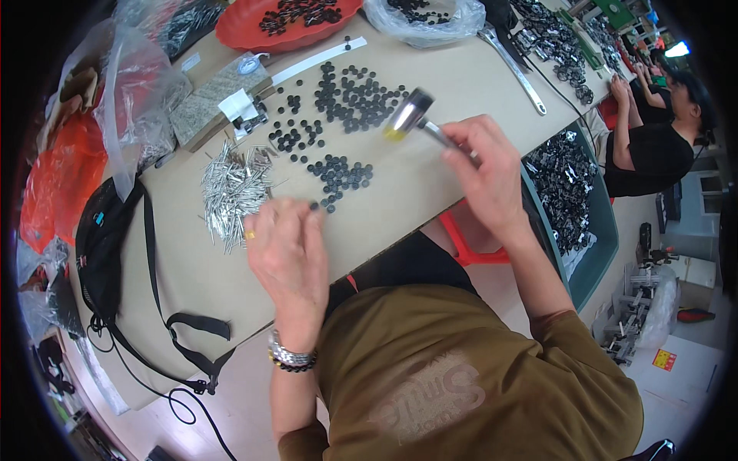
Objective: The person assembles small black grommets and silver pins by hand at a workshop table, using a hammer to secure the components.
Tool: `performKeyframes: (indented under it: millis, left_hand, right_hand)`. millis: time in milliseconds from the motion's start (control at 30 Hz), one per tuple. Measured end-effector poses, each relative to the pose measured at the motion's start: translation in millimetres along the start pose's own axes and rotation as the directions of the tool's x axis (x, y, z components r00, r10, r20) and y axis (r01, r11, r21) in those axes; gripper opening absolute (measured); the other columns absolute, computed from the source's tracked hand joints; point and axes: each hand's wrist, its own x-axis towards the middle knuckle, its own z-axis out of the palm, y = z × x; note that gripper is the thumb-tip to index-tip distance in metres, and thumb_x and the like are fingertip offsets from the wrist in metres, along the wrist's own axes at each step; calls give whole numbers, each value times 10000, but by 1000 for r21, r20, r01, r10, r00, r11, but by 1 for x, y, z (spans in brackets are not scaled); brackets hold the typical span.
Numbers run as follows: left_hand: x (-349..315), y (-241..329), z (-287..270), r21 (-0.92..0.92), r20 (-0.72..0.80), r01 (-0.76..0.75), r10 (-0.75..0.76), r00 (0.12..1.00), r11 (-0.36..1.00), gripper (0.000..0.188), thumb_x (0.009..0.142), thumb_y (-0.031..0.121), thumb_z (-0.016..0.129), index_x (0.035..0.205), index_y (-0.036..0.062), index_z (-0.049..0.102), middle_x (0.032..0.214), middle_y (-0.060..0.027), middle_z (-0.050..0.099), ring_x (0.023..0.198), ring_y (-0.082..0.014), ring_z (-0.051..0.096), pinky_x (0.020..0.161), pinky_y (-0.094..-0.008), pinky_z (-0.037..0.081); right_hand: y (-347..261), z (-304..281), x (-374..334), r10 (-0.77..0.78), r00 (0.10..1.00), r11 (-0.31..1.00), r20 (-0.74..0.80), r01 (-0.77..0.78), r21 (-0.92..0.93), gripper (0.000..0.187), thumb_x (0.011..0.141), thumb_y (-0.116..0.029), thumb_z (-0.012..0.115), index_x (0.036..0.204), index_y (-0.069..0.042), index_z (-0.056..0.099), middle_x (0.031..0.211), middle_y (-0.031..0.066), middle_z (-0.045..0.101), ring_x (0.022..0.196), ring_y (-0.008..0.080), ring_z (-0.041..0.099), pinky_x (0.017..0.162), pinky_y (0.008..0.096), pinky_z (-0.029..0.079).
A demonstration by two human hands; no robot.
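Observation:
My right hand (487,170) grips a small two-faced mallet (412,110) by its handle, raised above the table. The mallet's head has a dark end and a yellow end. My left hand (289,244) is closed in a pinch near the pins, with a small black disc (314,206) at its fingertips. Just beyond it lies a heap of thin silver metal pins (234,188). Small black round discs (357,100) are scattered over the table past both hands, and a nearer cluster of discs (338,173) lies between them.
A stone-like block (215,100) with paper on it stands left of the discs. A red bowl (246,34), a plastic bag (423,31) and a wrench (516,71) lie farther back. A teal bin (607,246) of black parts stands right; a strapped black bag (108,238) lies left. A co-worker (653,131) sits right.

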Motion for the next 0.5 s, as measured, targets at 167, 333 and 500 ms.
performKeyframes:
  millis: [167,333,500]
  left_hand:
    - [117,-12,24,109,155,18,-35,987,994,245,967,262,656,1025,27,692,794,-145,693,705,-332,659,696,-412,515]
    - [247,-69,56,200,86,-108,92,992,974,433,924,411,693,1135,34,710,962,-167,756,937,-327,725,847,-395,536]
    - [244,-57,53,40,-33,53,-51,998,998,427,920,289,733,1203,-20,650,914,-139,747,794,-226,708,743,-358,548]
  right_hand:
    - [57,-6,4,262,961,903,-84,-275,-331,196,841,-61,710,1034,-40,734,935,131,654,939,323,620,845,454,503]
    - [67,9,9,164,982,919,-99,-188,-346,202,846,-55,704,1043,-34,738,954,131,652,921,332,605,849,447,485]
    - [58,13,9,114,981,932,-155,-159,-325,220,838,-46,703,1055,-48,742,974,115,645,922,327,598,830,434,470]
